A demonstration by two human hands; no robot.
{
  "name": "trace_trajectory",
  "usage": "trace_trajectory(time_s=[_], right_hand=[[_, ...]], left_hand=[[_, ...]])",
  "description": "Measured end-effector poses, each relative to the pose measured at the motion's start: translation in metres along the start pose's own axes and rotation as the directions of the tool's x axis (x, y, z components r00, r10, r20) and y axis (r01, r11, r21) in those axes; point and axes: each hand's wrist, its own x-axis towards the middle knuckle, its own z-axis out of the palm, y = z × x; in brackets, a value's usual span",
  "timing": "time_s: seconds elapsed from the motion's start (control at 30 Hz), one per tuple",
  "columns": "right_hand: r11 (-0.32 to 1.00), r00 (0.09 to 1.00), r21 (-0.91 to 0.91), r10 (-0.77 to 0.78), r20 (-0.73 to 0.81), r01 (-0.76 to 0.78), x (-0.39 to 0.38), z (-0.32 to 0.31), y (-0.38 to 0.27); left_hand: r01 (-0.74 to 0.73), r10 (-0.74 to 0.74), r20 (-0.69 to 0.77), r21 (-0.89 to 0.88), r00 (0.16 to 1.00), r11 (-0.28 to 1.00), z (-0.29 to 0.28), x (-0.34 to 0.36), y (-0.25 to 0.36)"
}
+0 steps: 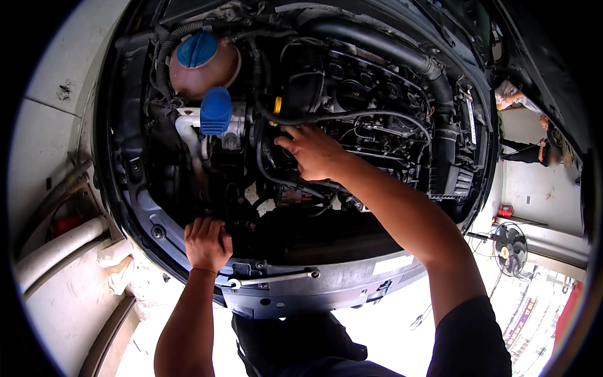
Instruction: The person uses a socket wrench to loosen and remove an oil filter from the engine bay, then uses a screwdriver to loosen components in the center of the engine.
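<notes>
I am looking down into an open car engine bay [377, 94]. My left hand [206, 244] is curled over the dark front panel edge [301, 286] near the lower left, gripping it. My right hand [313, 151] reaches into the middle of the engine, fingers spread on black hoses and wiring [326, 116]; what the fingertips touch is hidden. A yellow dipstick handle [277, 104] sits just above that hand.
A round coolant tank with a blue cap [200, 58] and a second blue cap [216, 110] sit at the upper left. A wrench [276, 277] lies on the front panel. A floor fan [510, 246] stands at right; another person [534, 151] is far right.
</notes>
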Motion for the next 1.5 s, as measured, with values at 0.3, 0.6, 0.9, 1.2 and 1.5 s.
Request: trace_trajectory(time_s=[0.3,0.6,0.9,1.2,1.5], right_hand=[[0.956,0.957,0.073,0.277,0.091,-0.284,0.013,-0.005,-0.013],[0.841,0.852,0.202,0.441,0.282,-0.502,0.020,-0.009,-0.020],[0.962,0.956,0.215,0.213,-0.200,-0.169,-0.006,0.007,-0.016],[0.955,0.965,0.187,0.248,-0.085,-0.229,-0.010,0.014,-0.016],[0.753,0.810,0.318,0.578,0.098,-0.576,0.015,-0.003,-0.033]], left_hand=[[0.004,-0.004,-0.009,0.001,1.000,1.000,0.000,-0.002,-0.002],[-0.004,0.004,-0.008,-0.001,1.000,1.000,0.001,-0.001,-0.001],[-0.005,0.005,-0.009,-0.006,1.000,1.000,0.001,-0.001,-0.002],[0.009,-0.010,-0.032,-0.016,0.999,1.000,0.001,0.001,0.003],[0.005,-0.006,-0.023,-0.019,1.000,1.000,-0.005,-0.002,-0.006]])
